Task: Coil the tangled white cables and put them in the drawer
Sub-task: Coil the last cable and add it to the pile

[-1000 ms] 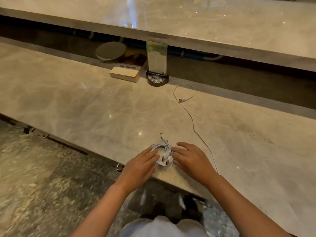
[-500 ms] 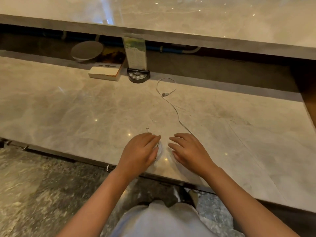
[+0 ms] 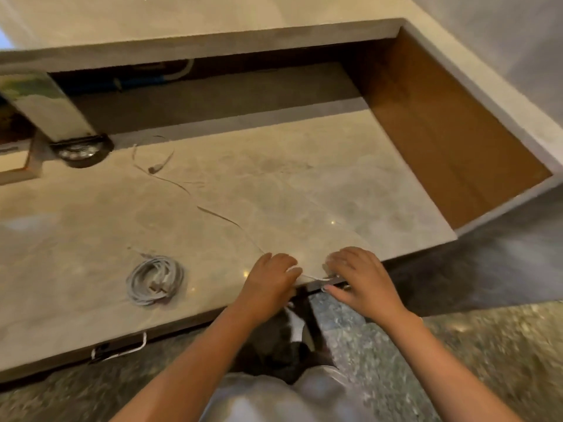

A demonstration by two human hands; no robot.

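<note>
1. While a coiled white cable bundle [image 3: 155, 280] lies flat on the marble surface [image 3: 91, 214] at lower left of the frame, both hands sit right of it at the near edge, lower centre.
2. Left hand [image 3: 269, 280] has fingers curled down over a loose white cable [image 3: 213, 212] at the edge; whether it grips the cable I cannot tell.
3. Right hand [image 3: 361, 277] is also curled, fingertips on the edge where a short stretch of the cable runs between the two hands; its hold is unclear too.
4. From the hands the loose cable trails up and left across the surface to its plug end near a round black stand [image 3: 82, 150] at upper left.
5. A drawer handle [image 3: 122, 350] shows under the edge at lower left.
</note>
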